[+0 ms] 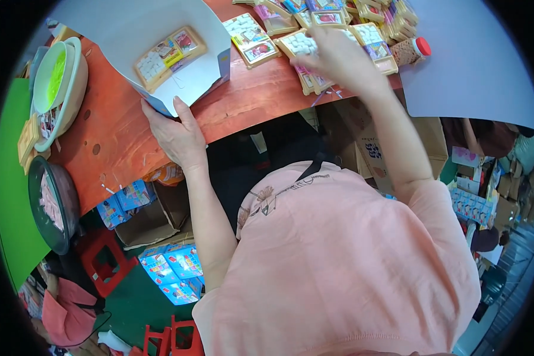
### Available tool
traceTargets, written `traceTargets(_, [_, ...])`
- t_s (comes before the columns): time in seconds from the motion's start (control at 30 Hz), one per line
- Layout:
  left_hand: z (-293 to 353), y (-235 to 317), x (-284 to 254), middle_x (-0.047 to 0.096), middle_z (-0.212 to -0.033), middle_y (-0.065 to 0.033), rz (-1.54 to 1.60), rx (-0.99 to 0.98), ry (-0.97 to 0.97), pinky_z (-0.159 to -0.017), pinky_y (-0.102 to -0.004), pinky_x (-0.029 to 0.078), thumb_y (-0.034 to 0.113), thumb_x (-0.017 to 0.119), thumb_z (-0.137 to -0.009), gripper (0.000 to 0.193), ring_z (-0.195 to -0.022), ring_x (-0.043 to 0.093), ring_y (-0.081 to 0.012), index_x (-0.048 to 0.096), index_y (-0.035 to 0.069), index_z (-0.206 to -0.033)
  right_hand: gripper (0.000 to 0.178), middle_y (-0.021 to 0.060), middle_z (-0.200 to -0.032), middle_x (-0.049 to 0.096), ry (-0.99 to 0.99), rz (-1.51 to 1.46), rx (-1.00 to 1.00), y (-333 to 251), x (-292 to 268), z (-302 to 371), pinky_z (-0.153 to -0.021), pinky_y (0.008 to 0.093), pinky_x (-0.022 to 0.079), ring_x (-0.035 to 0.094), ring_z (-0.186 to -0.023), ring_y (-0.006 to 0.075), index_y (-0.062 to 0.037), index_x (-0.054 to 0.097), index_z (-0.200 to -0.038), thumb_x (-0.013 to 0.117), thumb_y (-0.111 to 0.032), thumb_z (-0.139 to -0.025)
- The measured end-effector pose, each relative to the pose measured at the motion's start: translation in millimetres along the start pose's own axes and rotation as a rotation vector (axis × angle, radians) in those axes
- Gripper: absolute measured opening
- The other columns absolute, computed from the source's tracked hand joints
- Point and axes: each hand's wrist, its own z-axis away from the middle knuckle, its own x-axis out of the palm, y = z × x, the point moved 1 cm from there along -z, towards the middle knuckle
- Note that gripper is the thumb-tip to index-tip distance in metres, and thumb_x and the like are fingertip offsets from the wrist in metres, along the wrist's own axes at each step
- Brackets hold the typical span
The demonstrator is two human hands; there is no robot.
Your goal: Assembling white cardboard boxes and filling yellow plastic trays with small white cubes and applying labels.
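My left hand (181, 136) grips the near edge of an open white cardboard box (184, 92), thumb inside and fingers behind the wall. Inside that box lies a tan tray pack (169, 57) with small white blocks and a colourful card. Over the packs at the far side of the table, my right hand (341, 59) reaches out with thumb and fingers apart. Beneath it is a similar tray pack (295, 43), partly covered by the hand; whether the fingertips touch it I cannot tell. Another tray pack (252, 38) rests between the box and my right hand.
More packs (391, 18) are piled at the far right, near a red-lidded jar (412, 51). On the left of the red table (118, 130) stand a pale basin (77, 89) and a dark bowl (53, 204). Blue boxes (175, 270) and red stools (104, 261) are below.
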Motion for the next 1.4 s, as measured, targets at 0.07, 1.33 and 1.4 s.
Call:
traceTargets(0.07, [1.9,0.1,-2.9,0.05,-0.142,-0.0321,-0.001,-0.004,-0.01,-0.106,-0.0526,0.043,0.039,0.056,-0.101,0.073,-0.128,0.052,-0.0469,0.032,-0.007,-0.151,0.081,0.0241,-0.106,0.066,-0.06,0.133,0.125,-15.9,15.4,21.7,-0.087,0.0445,0.055,0.065,-0.104,0.0395,0.0021,0.055,-0.132,0.08,-0.055,-0.08])
traceTargets(1.33, [1.1,-5.7,-9.7,0.052,-0.139,-0.0307,-0.023,0.086,-0.031,-0.109,-0.0542,0.04,0.008,0.061,-0.09,0.064,-0.125,0.052,-0.0471,0.034,-0.004,-0.147,0.056,0.012,-0.135,0.058,-0.04,0.31,-0.882,-182.9,17.3,-178.2,-0.102,0.0467,0.047,0.058,-0.124,0.0334,-0.01,0.056,-0.135,0.074,-0.011,-0.081])
traceTargets(1.4, [2.5,-8.3,-9.1,0.052,-0.139,-0.0308,-0.022,0.073,-0.039,-0.108,-0.0542,0.04,0.009,0.061,-0.09,0.064,-0.124,0.052,-0.047,0.034,-0.003,-0.147,0.05,0.0117,-0.131,0.061,0.04,0.445,-0.933,-188.8,18.1,-179.3,-0.098,0.0456,0.051,0.062,-0.119,0.0315,-0.0091,0.059,-0.131,0.072,-0.011,-0.082])
